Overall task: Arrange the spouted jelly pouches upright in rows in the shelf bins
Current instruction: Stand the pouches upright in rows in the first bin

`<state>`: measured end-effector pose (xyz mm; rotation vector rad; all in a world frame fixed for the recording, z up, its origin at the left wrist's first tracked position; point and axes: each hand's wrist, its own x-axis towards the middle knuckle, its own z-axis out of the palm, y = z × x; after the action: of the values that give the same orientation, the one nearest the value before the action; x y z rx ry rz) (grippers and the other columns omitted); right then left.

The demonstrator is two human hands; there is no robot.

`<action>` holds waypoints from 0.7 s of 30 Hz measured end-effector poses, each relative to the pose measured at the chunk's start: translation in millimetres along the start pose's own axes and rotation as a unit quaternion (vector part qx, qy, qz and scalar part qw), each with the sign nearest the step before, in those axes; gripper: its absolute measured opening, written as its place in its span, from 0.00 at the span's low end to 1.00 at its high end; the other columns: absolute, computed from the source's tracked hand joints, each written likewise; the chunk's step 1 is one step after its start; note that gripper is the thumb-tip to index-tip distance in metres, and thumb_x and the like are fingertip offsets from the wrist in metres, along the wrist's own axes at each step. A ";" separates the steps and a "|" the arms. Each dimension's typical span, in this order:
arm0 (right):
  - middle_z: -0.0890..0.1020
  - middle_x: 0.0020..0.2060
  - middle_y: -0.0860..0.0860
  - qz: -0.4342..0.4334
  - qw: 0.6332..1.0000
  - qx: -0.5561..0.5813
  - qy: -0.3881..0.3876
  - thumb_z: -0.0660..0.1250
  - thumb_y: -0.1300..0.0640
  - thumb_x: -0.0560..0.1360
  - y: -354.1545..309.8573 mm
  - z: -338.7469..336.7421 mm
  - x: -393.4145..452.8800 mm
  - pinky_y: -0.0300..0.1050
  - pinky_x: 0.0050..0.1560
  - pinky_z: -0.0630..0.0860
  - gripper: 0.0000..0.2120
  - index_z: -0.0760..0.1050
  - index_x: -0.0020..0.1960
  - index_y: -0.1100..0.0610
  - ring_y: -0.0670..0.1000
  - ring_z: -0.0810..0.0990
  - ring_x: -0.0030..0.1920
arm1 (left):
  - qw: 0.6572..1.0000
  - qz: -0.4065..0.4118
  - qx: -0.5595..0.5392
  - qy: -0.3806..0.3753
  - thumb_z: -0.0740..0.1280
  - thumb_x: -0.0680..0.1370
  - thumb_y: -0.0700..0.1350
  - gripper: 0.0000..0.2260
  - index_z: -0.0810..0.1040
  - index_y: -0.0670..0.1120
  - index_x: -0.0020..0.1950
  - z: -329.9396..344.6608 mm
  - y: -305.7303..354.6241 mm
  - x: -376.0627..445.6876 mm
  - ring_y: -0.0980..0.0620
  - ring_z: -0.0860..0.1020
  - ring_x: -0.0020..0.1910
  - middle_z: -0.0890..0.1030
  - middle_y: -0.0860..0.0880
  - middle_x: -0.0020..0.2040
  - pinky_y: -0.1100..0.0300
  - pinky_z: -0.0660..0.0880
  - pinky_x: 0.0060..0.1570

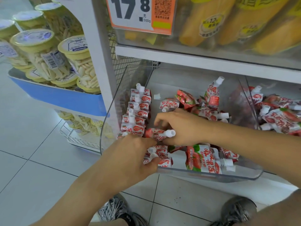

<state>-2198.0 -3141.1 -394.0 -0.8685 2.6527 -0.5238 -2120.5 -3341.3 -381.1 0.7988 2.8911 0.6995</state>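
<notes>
A clear plastic shelf bin (211,176) holds red-and-white strawberry jelly pouches with white spouts. Along its left wall a row of upright pouches (138,111) stands spout-up. Loose pouches (203,159) lie jumbled at the front and in a pile (195,103) at the back right. My right hand (180,126) holds one pouch (158,133) lying sideways, spout pointing right, next to the row. My left hand (130,157) reaches in at the front left, its fingers curled round small pouches (160,158) near the front wall.
A second bin (280,111) of the same pouches sits to the right. Above, a shelf holds orange pouches (228,22) behind a price tag (140,13). On the left, a blue rack (61,97) carries yellow-lidded snack tubs. My shoes (117,211) stand on the tiled floor.
</notes>
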 end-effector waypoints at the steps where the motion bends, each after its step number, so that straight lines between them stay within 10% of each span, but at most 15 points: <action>1: 0.83 0.44 0.43 -0.005 1.000 0.005 -0.010 0.77 0.49 0.70 1.0 -2.8 1.4 0.46 0.44 0.78 0.19 0.76 0.58 0.51 0.43 0.80 0.42 | 1.000 -0.002 -0.003 0.001 0.65 0.72 0.59 0.16 0.78 0.58 0.57 -0.9 -0.6 0.1 0.56 0.80 0.43 0.83 0.57 0.45 0.56 0.78 0.43; 9: 0.79 0.37 0.52 -0.031 0.989 -0.084 -0.116 0.73 0.48 0.70 8.6 -10.4 10.0 0.52 0.37 0.76 0.11 0.76 0.42 0.55 0.52 0.77 0.37 | 0.994 -0.025 -0.038 0.103 0.70 0.70 0.63 0.17 0.81 0.53 0.51 -9.9 -5.9 12.8 0.60 0.79 0.42 0.81 0.58 0.44 0.59 0.78 0.42; 21: 0.75 0.50 0.49 0.013 0.964 -0.225 -0.141 0.79 0.35 0.61 14.7 -38.9 0.4 0.49 0.52 0.75 0.39 0.75 0.65 0.55 0.51 0.72 0.52 | 0.999 0.010 -0.017 -0.039 0.63 0.76 0.61 0.15 0.80 0.51 0.50 4.6 -4.6 40.2 0.56 0.75 0.40 0.77 0.54 0.41 0.55 0.74 0.41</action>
<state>-2220.8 -3120.7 -365.8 -0.9434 2.5419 0.2125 -2156.6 -3322.8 -384.9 0.8328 2.7970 0.7017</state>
